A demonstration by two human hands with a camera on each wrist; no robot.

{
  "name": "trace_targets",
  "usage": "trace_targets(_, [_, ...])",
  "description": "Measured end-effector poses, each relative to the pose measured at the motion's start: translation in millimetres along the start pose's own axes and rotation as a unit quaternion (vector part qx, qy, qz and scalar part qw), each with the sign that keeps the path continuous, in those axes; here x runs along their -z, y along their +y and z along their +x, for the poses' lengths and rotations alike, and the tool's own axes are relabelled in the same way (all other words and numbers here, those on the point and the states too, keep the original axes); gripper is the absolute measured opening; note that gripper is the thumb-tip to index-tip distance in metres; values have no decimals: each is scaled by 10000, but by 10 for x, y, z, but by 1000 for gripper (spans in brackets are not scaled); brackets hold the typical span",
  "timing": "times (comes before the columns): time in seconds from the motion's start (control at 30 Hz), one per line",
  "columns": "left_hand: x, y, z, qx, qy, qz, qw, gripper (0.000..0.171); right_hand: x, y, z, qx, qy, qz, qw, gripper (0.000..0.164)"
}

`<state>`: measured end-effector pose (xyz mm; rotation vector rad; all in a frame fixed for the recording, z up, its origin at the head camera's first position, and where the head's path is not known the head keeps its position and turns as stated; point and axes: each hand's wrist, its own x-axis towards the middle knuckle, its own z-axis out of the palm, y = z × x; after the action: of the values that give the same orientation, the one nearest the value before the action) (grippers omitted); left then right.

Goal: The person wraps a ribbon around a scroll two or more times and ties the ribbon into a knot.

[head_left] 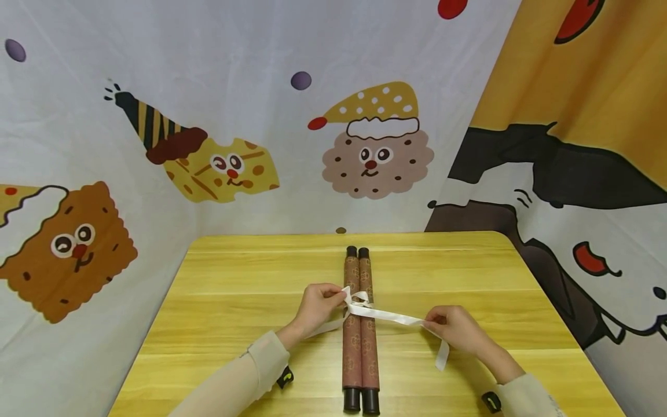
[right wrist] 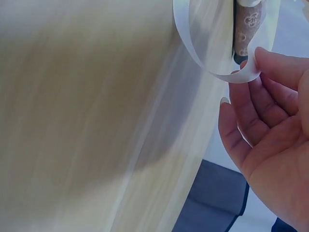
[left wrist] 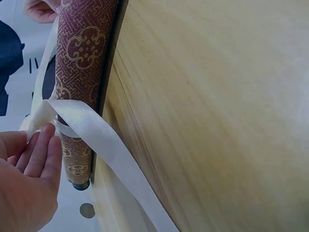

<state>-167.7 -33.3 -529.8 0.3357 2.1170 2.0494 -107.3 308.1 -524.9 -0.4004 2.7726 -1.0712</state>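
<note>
Two patterned reddish-brown scroll rolls (head_left: 352, 347) with black end caps lie side by side on the table. A white ribbon (head_left: 388, 314) goes around them near their middle, with a small loop on top. My left hand (head_left: 318, 307) pinches the ribbon just left of the rolls, between thumb and fingers; a loose tail hangs below it in the left wrist view. My right hand (head_left: 458, 329) pinches the other length between thumb and fingertips, drawn out to the right, its end (head_left: 442, 355) dangling. In the right wrist view, the ribbon (right wrist: 193, 50) curves down from the fingers.
The wooden table (head_left: 250, 272) has rounded far corners. Behind it hangs a white curtain (head_left: 234, 69) printed with cartoon biscuits and cheese, with a yellow and black pattern at the right. A small black strap piece (head_left: 285, 377) shows by the left cuff.
</note>
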Motion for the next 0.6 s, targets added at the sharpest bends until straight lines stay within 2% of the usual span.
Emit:
trace_targets(0.2, [-9, 274, -110, -70, -99, -28, 9999, 15, 70, 76, -26, 11, 58, -104, 9999, 9])
trace_targets(0.33, [-5, 274, -111, -74, -109, -20, 9999, 15, 104, 131, -38, -19, 140, -202, 9997, 6])
trace_targets(0.6, [5, 289, -131, -93, -83, 286, 9995, 15, 188, 218, -55, -205, 187, -445, 9986, 5])
